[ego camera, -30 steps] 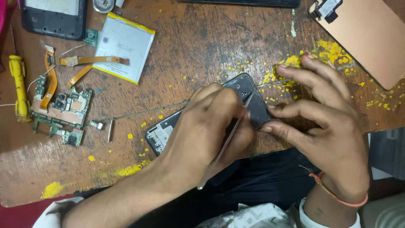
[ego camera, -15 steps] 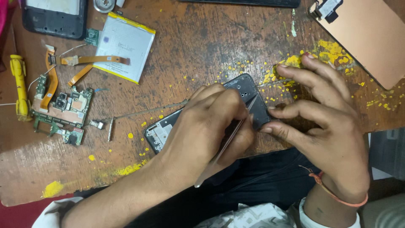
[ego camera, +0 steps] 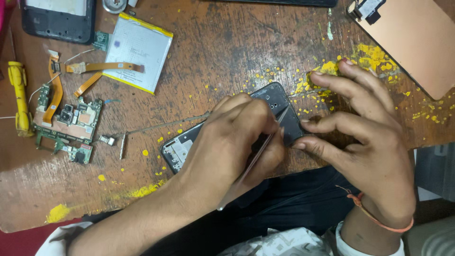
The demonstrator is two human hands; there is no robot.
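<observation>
Tweezers (ego camera: 258, 156) on phone frame (ego camera: 284, 111) (left hand (ego camera: 232, 142))

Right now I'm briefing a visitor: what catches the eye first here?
At centre, the left hand works slim metal tweezers over a black opened phone frame, steadied by the right hand. Yellow flecks dot the worn wooden table; a green circuit board lies far left.

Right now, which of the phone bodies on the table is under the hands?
The dark phone frame lying slantwise at the table's near edge, under both hands. The other dark phone body lies untouched at the far left corner.
</observation>
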